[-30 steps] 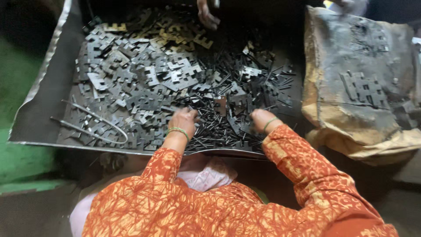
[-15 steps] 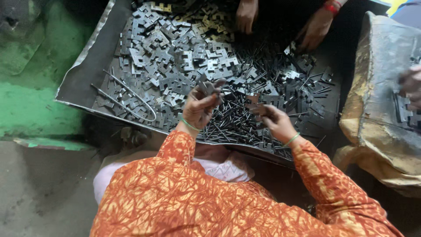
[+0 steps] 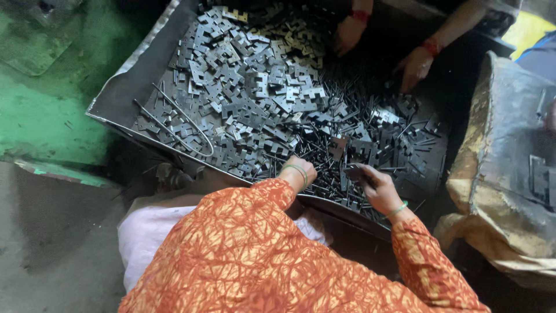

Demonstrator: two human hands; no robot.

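Steel stampings and thin pins heaped in our tray [image 3: 116, 98]

Our left hand [image 3: 300, 172] curls into the pins [image 3: 324, 152], its grip hidden; our right hand [image 3: 373, 184] pinches a dark metal piece [image 3: 353, 172] clear of the stamped plates [image 3: 249, 104], seemingly for sorting.

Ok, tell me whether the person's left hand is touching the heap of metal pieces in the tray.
Touching. The head view shows the left hand reaching down into the heap of metal pieces, its fingers buried among the thin rods at the near edge.
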